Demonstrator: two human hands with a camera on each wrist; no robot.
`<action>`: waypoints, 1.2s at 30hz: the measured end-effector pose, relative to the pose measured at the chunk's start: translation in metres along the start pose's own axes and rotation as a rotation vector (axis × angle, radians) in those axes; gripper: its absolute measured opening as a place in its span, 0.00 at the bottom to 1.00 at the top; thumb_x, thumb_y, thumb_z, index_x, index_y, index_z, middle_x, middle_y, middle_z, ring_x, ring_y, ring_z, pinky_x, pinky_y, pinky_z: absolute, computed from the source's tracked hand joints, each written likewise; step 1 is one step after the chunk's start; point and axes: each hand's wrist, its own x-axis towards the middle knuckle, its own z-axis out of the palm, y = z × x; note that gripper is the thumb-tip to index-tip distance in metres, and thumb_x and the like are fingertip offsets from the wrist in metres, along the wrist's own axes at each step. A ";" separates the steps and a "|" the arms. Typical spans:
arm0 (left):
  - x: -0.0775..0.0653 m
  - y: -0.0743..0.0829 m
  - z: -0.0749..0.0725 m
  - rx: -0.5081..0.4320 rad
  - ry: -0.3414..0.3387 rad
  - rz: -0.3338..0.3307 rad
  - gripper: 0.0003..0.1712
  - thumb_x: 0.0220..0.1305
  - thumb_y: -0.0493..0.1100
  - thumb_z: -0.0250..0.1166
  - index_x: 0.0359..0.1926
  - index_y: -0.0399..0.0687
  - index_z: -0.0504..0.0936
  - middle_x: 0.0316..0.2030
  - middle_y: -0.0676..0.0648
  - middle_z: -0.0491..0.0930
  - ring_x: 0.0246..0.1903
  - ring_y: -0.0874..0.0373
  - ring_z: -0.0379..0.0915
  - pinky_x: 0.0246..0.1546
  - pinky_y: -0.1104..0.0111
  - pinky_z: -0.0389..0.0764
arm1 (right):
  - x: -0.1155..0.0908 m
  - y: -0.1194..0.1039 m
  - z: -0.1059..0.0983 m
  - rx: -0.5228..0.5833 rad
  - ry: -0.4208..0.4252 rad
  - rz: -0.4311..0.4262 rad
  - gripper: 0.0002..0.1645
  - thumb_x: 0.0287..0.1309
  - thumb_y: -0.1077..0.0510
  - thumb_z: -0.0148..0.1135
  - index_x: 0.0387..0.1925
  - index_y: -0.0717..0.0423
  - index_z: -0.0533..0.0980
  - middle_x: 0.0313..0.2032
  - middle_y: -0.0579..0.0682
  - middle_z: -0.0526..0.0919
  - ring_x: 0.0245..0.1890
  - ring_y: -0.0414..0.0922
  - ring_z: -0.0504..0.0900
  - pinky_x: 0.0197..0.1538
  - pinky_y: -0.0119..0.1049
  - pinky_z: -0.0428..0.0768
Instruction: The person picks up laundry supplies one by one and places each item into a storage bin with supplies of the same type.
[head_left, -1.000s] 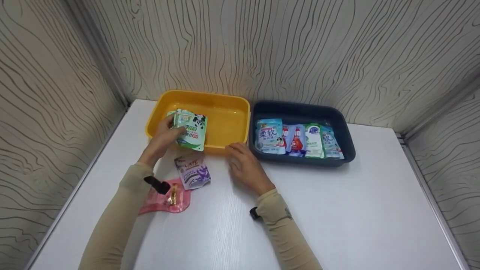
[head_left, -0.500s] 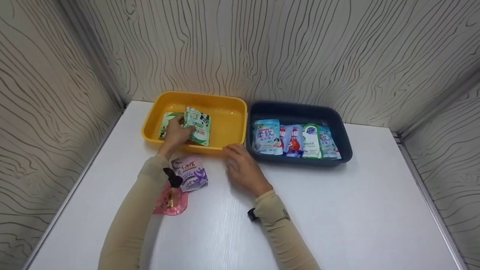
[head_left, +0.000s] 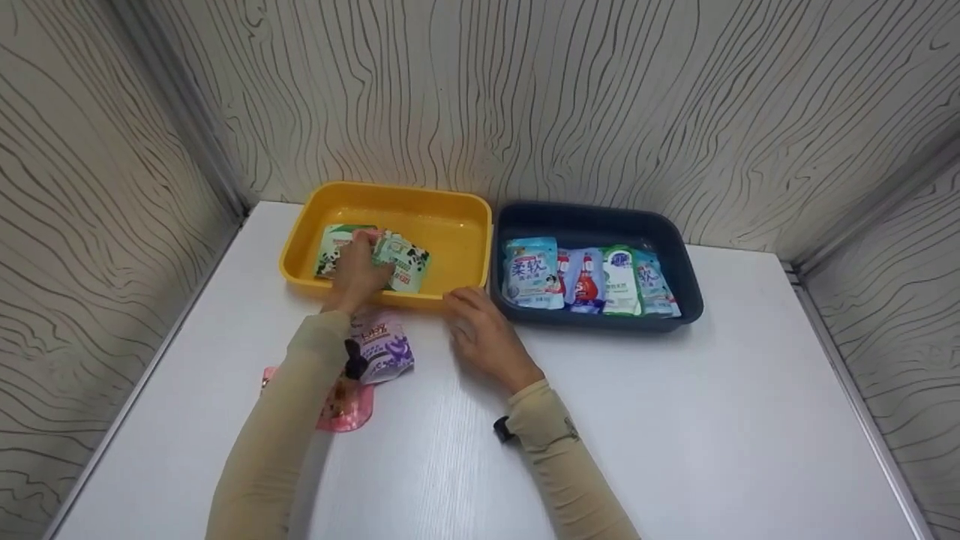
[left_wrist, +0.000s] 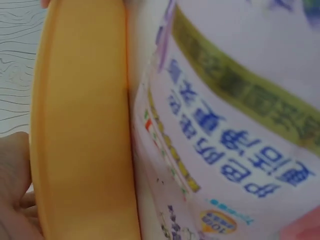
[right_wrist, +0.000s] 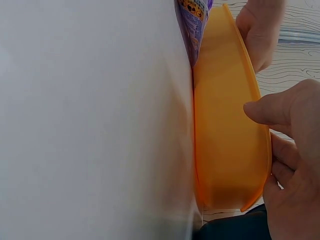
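Observation:
In the head view my left hand [head_left: 358, 274] reaches into the yellow bin [head_left: 457, 202], thumb and fingers at the left edge of a green laundry detergent pouch [head_left: 409, 264] with a panda print. A second green pouch [head_left: 328, 251] lies to its left, partly behind the hand. My right hand [head_left: 491, 337] grips the bin's front rim near its right corner. In the right wrist view the thumb [right_wrist: 257, 111] presses the outside of the wall and the fingers go behind the rim. A purple-and-white pouch [head_left: 386, 349] lies before the bin, partly under my left wrist.
A pink pouch [head_left: 349, 409] lies under the left forearm, touching the purple one. To the right, a dark blue bin [head_left: 585, 214] holds several detergent pouches [head_left: 532, 274] in a row. Patterned wall panels [head_left: 420, 90] enclose the white table [head_left: 675, 435] at the back and sides.
My left hand has moved right and lowered its green pouch into the yellow bin, where the pouch now lies more slanted. The right hand has kept its hold on the rim.

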 end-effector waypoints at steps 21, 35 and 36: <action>-0.021 0.005 -0.017 0.179 0.018 0.005 0.21 0.73 0.46 0.66 0.60 0.39 0.76 0.55 0.39 0.81 0.52 0.43 0.76 0.65 0.49 0.80 | 0.001 0.000 -0.001 -0.002 -0.019 0.024 0.31 0.68 0.65 0.67 0.71 0.56 0.77 0.69 0.50 0.77 0.73 0.46 0.73 0.80 0.39 0.68; -0.079 -0.003 -0.044 0.124 0.004 0.157 0.23 0.74 0.46 0.68 0.64 0.43 0.77 0.60 0.41 0.80 0.58 0.44 0.77 0.65 0.48 0.82 | 0.000 0.002 -0.001 0.025 -0.030 0.035 0.31 0.68 0.65 0.66 0.72 0.56 0.76 0.69 0.49 0.77 0.73 0.46 0.72 0.80 0.39 0.67; -0.085 -0.009 -0.048 0.123 -0.003 0.167 0.23 0.74 0.46 0.68 0.64 0.44 0.77 0.60 0.42 0.81 0.58 0.44 0.77 0.64 0.48 0.82 | 0.001 0.002 -0.001 0.032 -0.031 0.034 0.31 0.68 0.65 0.67 0.71 0.56 0.76 0.69 0.49 0.77 0.73 0.46 0.72 0.80 0.39 0.67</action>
